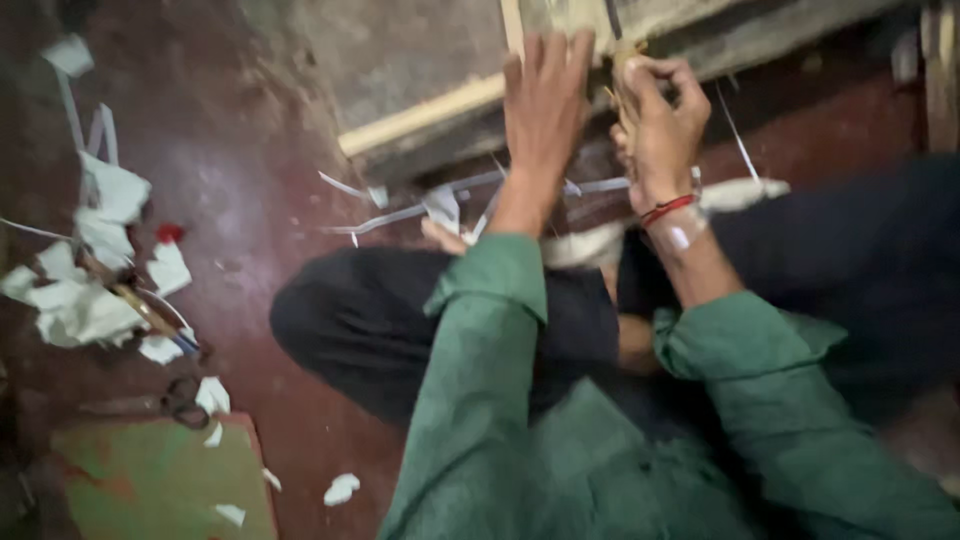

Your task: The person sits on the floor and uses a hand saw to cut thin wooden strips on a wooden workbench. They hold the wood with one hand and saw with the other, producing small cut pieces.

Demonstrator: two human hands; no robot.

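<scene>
Dark red floor [250, 200], white paper scraps [95, 290] littered, scissors [175, 398] lying idle. I see left hand [545, 100] open, fingers spread flat against wooden frame [420, 118]. Right hand [660, 120] closed around thin sticks [622, 85] at frame. Blurred; work looks mid-way.

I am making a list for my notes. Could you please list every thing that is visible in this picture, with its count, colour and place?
Paper scraps: many, white, scattered on the floor at left.
Paper strips: several, white, on the floor below the hands.
Scissors: one pair, dark handles, lower left.
Board: one, green with red edge, bottom left corner.
Wooden slat: one, pale, slanting at top centre.
Floor: dark red.
Thin sticks: a small bunch, pale; count unclear from blur.
Wrist thread: one, red, on the right wrist.
Sleeves: two, green.
Left hand: fingers spread flat, top centre.
Right hand: grip closed on the thin sticks.
</scene>
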